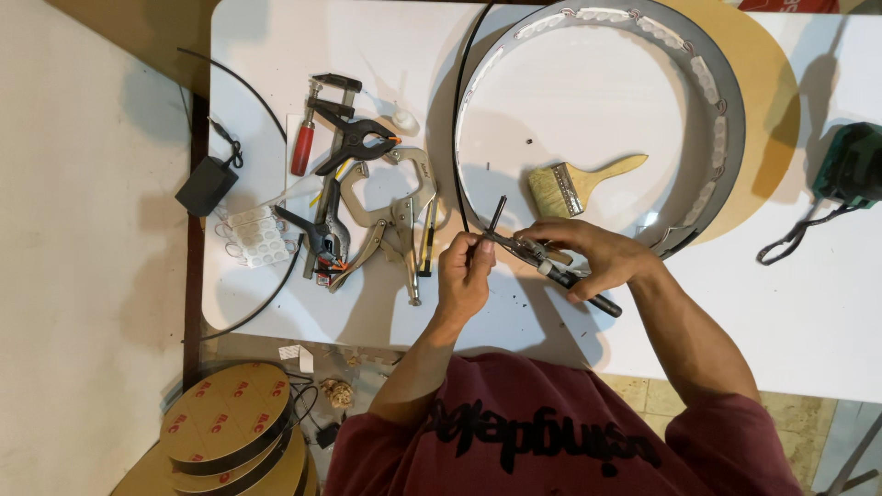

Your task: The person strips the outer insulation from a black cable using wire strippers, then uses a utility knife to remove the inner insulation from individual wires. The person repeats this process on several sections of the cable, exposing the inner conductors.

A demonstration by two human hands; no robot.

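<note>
The left hand is closed around a thin black strip, pinching it near the front edge of the white table, with the strip's free end poking up past the fingers. Just beside it the right hand grips a pair of black-handled pliers, whose nose meets the strip between the two hands while the handle sticks out toward the front edge.

Right behind the hands lies a big round grey metal hoop with small white light modules lining its inner wall. Inside the ring rest a wooden-handled paintbrush and a couple of dark specks, with much bare white tabletop around them. A thin black cable runs along the hoop's left side down to the hands.

To the left, a pile of metal clamps and locking pliers crowds the table, with a string of white light modules and a black power adapter at the left edge. A green power tool sits at the right edge. Bare tabletop lies in front of the right arm.
</note>
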